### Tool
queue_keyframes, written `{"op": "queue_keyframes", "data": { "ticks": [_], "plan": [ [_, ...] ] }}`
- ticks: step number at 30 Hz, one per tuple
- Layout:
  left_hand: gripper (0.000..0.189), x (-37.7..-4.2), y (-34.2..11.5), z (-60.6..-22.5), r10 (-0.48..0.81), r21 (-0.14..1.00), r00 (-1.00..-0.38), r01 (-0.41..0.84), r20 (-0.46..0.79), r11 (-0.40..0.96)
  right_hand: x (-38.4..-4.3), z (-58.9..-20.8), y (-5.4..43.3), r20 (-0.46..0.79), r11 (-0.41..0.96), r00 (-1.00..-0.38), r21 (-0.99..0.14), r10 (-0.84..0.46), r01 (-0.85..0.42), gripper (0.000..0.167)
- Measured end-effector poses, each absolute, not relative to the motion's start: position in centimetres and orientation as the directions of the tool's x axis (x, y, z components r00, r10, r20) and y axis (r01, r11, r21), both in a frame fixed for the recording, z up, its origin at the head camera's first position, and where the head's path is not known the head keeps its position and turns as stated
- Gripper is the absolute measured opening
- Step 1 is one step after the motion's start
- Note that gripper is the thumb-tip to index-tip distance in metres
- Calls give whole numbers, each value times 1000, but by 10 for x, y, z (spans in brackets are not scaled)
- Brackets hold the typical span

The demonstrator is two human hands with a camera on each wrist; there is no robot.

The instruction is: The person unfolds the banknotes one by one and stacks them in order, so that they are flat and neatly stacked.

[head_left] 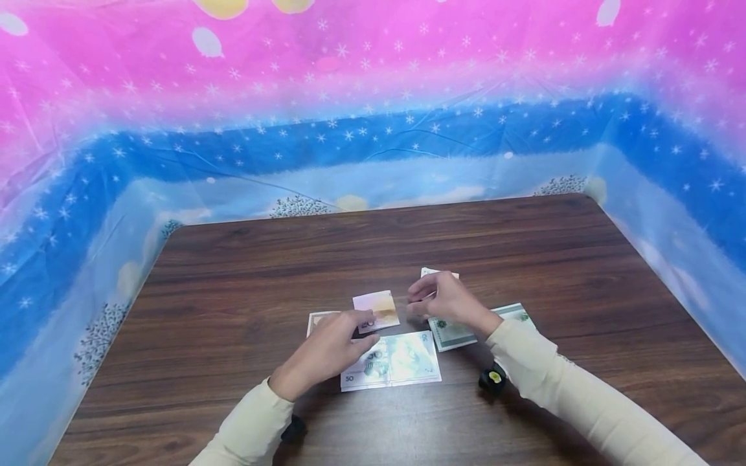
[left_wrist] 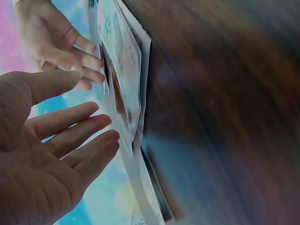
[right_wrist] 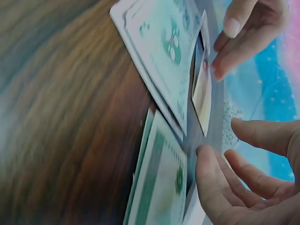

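My left hand [head_left: 332,346] hovers over the left end of a pile of pale green paper notes [head_left: 415,362] marked 50. Its fingers are spread and loosely bent, and nothing lies between them in the left wrist view. Just past its fingertips is a small purple and yellow note [head_left: 381,305]. My right hand [head_left: 447,299] is above green-bordered notes [head_left: 453,336], its fingers loosely curled around air, as the right wrist view confirms. Part of a brown-edged note [head_left: 315,318] shows behind the left hand, mostly covered.
Another green note [head_left: 516,313] lies under the right wrist, and a whitish note [head_left: 430,271] pokes out behind the right hand. All rest on a dark wooden table [head_left: 233,272]. A pink and blue snowflake cloth [head_left: 361,116] stands around its far and side edges.
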State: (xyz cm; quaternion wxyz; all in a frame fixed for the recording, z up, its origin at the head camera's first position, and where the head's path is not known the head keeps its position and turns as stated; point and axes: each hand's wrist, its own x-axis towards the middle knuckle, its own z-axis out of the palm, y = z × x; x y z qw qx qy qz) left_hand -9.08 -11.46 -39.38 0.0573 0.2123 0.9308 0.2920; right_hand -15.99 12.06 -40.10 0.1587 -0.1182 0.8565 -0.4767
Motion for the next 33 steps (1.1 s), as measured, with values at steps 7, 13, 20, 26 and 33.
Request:
{"op": "queue_keyframes", "data": {
  "ticks": [7,13,20,26,33],
  "plan": [
    [36,-93,-110,-399,482,555,-876,388,-26,736,-158,-401,110,-286,395,-894,-908,-344,139,41],
    [38,-95,-107,-400,498,550,-866,392,-50,737,-157,-401,103,-346,312,-879,-918,-328,244,42],
    [38,-96,-106,-401,501,556,-863,384,-68,737,-156,-399,101,-409,237,-866,-906,-287,349,42],
    [39,-96,-106,-400,504,566,-861,383,-68,731,-157,-401,100,-418,177,-871,-907,-259,383,44],
    [37,-96,-105,-399,513,563,-856,396,-60,726,-155,-404,98,-405,52,-879,-912,-250,406,43]
  ]
}}
